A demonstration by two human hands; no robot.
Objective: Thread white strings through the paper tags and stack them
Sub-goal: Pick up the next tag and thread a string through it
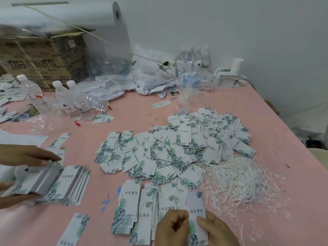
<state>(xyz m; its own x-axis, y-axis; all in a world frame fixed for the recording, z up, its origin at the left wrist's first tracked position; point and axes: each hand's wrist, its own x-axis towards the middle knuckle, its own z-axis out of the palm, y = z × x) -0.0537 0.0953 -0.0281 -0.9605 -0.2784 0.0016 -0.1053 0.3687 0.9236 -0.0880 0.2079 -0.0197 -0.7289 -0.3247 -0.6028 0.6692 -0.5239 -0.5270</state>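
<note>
left hand (173,226) + right hand (215,229) both pinching one leaf-print tag (197,210) at 6 o'clock | white strings (239,181) lying at 3 o'clock

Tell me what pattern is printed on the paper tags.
Green and dark teal leaves on white, clearest on the held paper tag in the head view.

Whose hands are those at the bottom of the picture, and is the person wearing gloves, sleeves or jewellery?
They belong to the person wearing the camera. The left hand and right hand are both bare: no gloves, no rings showing, no tools strapped on. The frame cuts off at the bottom edge, so any sleeve, watch or bracelet at the wrists cannot be told.
</note>
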